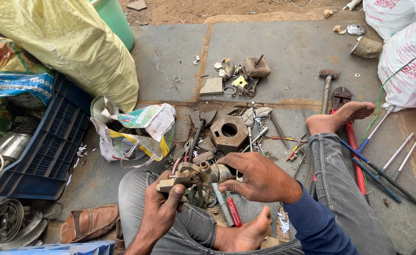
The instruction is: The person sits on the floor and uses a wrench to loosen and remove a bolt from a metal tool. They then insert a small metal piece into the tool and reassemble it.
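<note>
The person sits on the paved floor with 2 hands on a brass fitting, held above the lap between the knees. The left hand is clamped around the fitting's left end from below, fingers curled tight. The right hand closes on its round silver end, fingers wrapped over the top.

By the look of it, the work in hand is taking the fitting apart: one hand braces the body while the other seems to twist the end piece. The next move calls for a firm counter-hold from the left hand and a steady turn from the right; if the end will not give, a tool is likely needed.

A red screwdriver lies just below the fitting, against the leg. A hexagonal steel block sits just ahead, with a hammer and red bolt cutters further right, near the right foot.
</note>
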